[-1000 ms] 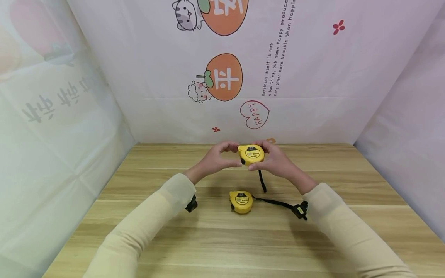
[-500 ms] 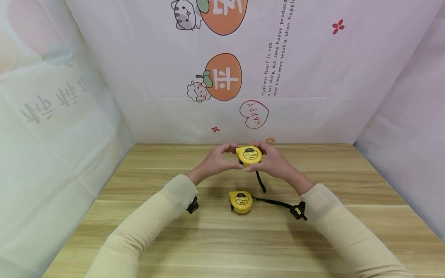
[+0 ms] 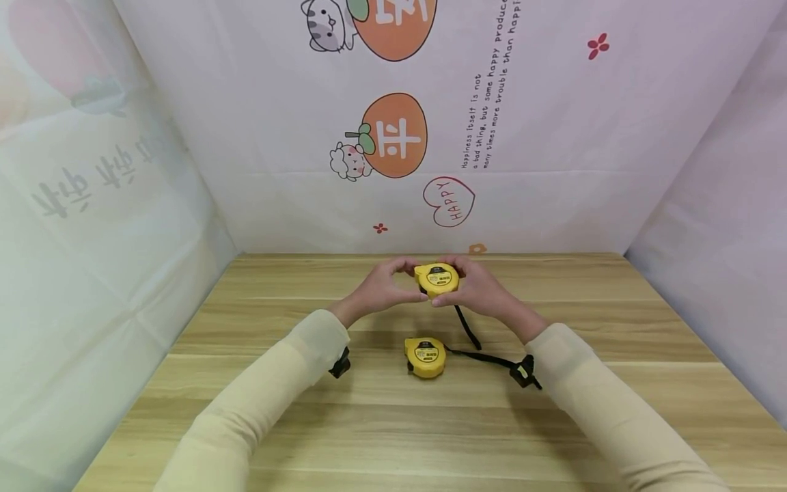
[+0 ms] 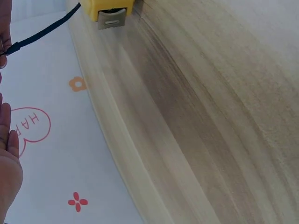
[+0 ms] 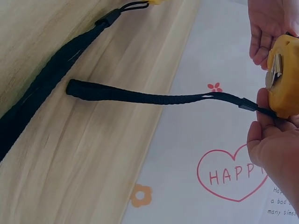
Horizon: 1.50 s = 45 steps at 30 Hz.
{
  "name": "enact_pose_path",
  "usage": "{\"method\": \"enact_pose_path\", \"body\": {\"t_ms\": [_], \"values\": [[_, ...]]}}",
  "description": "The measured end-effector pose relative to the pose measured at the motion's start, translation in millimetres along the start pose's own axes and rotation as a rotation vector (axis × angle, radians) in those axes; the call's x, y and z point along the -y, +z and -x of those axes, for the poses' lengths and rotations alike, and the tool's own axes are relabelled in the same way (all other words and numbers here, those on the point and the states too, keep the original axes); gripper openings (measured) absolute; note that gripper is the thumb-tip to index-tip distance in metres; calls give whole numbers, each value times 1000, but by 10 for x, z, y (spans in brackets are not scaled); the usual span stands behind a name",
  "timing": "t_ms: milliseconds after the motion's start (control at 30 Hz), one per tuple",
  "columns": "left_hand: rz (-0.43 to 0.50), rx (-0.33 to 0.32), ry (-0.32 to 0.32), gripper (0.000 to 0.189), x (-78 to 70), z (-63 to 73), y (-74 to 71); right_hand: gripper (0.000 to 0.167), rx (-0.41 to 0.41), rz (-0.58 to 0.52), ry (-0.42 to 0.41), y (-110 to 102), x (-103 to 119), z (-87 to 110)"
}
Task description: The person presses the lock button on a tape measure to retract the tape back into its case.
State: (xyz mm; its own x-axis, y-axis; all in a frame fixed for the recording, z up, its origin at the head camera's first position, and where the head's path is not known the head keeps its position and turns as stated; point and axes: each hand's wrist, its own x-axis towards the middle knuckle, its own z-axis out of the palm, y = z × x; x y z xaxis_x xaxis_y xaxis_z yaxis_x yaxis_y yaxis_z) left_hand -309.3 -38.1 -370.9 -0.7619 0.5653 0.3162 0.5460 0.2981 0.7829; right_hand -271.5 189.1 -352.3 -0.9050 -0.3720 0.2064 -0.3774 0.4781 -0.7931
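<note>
Above the back of the table, a yellow tape measure (image 3: 438, 278) with a black label is held between two hands. My right hand (image 3: 476, 287) grips its right side, thumb below and fingers behind. On its left edge, my left hand (image 3: 386, 283) holds with thumb and fingertips. The held tape measure's black wrist strap (image 5: 159, 98) hangs down. A second yellow tape measure (image 3: 425, 357) lies on the table below the hands, its strap (image 3: 482, 357) stretching right. In the left wrist view, its metal hook (image 4: 112, 19) shows; the held tape measure is out of that frame.
The wood-grain table (image 3: 393, 437) ends at a white printed cloth (image 3: 529, 212) behind, with more cloth at both sides. Small dark devices stick out beneath the left cuff (image 3: 340, 363) and right cuff (image 3: 522, 371).
The held tape measure and my right hand have shifted slightly left and down. The dangling strap's end has swung a little right and lower. The tape measure on the table stays put.
</note>
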Motion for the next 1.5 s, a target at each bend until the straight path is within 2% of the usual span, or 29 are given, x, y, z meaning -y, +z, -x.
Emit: {"method": "enact_pose_path", "body": {"t_ms": [200, 500, 900, 1000, 1167, 1233, 1300, 1500], "values": [[-1, 15, 16, 48, 80, -16, 3, 76, 27, -5, -25, 25, -87, -44], [-14, 27, -21, 50, 164, -36, 10, 80, 69, 49, 8, 21, -145, -82], [-3, 64, -64, 53, 329, -51, 58, 75, 151, 28, 25, 36, -293, -146], [-2, 71, -58, 54, 377, -65, 74, 72, 169, 31, 31, 34, -229, -130], [-17, 89, -67, 52, 412, -62, 87, 67, 186, 30, 13, 60, -282, -150], [-28, 98, -65, 51, 424, -55, 91, 63, 187, 22, 11, 89, -402, -188], [-36, 106, -61, 50, 438, -51, 95, 57, 189, 19, 3, 107, -431, -194], [-46, 135, -97, 50, 481, -46, 103, 59, 190, 40, 3, 147, -485, -207]]}}
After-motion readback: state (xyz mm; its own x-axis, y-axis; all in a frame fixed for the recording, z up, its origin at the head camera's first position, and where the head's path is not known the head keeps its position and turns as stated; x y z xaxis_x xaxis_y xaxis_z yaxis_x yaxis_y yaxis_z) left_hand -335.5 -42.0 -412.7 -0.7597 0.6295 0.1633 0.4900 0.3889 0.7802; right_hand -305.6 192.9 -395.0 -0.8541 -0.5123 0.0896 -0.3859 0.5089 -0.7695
